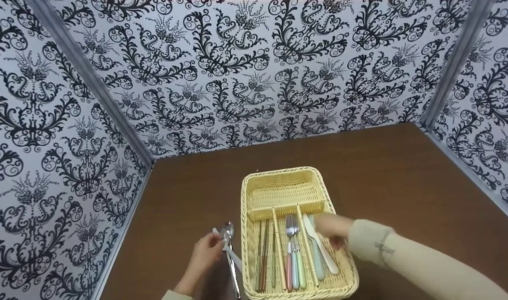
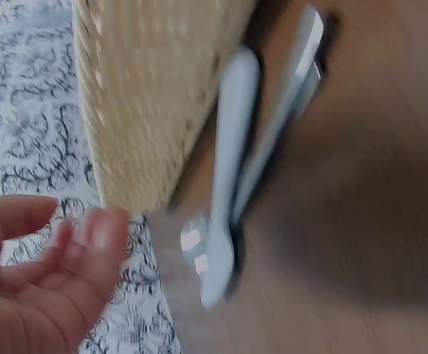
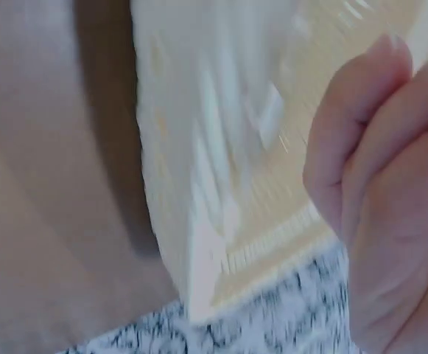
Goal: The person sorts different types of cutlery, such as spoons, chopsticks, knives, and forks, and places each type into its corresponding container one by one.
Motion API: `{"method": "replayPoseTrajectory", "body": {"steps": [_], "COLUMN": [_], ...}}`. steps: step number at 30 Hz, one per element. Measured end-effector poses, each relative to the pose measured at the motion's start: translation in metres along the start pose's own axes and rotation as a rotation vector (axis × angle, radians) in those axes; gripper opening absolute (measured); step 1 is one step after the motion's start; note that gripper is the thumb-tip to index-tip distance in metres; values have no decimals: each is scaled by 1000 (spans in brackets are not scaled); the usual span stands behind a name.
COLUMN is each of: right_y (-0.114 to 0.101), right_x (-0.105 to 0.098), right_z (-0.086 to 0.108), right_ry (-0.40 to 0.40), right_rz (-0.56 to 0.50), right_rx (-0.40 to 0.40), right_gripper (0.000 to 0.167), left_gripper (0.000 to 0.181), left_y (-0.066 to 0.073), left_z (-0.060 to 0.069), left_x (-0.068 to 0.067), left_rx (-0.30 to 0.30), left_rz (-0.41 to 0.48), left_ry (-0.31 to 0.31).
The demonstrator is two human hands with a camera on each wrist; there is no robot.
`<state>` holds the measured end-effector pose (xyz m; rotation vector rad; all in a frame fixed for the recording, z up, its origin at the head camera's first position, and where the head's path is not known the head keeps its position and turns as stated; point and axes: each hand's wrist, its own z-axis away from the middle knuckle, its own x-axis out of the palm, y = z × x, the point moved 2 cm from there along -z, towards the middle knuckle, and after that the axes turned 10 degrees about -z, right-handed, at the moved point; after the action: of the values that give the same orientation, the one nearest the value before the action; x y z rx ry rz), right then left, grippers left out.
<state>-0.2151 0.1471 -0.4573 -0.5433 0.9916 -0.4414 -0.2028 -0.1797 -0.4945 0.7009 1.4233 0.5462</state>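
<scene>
My left hand point(image 1: 208, 252) is beside a pale blue knife point(image 2: 228, 155) that lies across a metal spoon point(image 1: 233, 266) on the table. In the left wrist view its fingers are apart from the knife. My right hand point(image 1: 333, 228), blurred, is over the right compartment of a wicker cutlery basket point(image 1: 247, 246). Its fingers are loosely bent in the right wrist view, with nothing seen in them; the thumb is hidden. Below it lie a white knife point(image 1: 322, 246) and a light blue-green knife point(image 1: 316, 254). Forks point(image 1: 293, 254) with coloured handles fill the middle compartment, and chopsticks point(image 1: 264, 258) the left one.
The basket stands on a brown wooden table point(image 1: 195, 187), with a wide cross compartment at its far end and thin wicker dividers point(image 1: 279, 246). Patterned black-and-white walls point(image 1: 245, 83) with grey corner strips enclose the table at the back and sides.
</scene>
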Motion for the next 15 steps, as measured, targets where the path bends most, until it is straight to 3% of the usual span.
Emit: {"method": "replayPoseTrajectory", "body": {"steps": [2, 4, 6, 8, 15], "right_y": [1, 7, 16, 27, 58], "right_x": [-19, -37, -52, -65, -85], "right_z": [8, 13, 17, 21, 30], "right_ry": [14, 29, 43, 53, 63], "right_rz": [-74, -119, -151, -198, -269], "right_rx": [-38, -63, -91, -95, -111], "right_gripper": [23, 23, 25, 27, 29], "left_gripper": [13, 15, 17, 21, 16], "left_y": [-9, -18, -27, -31, -31], "left_z": [4, 9, 14, 17, 12], "left_x": [-2, 0, 6, 12, 29], "left_rx": [-50, -98, -162, -213, -242], "left_rz": [-135, -206, -185, -123, 20], "left_ry": [-38, -138, -238, -286, -223]}}
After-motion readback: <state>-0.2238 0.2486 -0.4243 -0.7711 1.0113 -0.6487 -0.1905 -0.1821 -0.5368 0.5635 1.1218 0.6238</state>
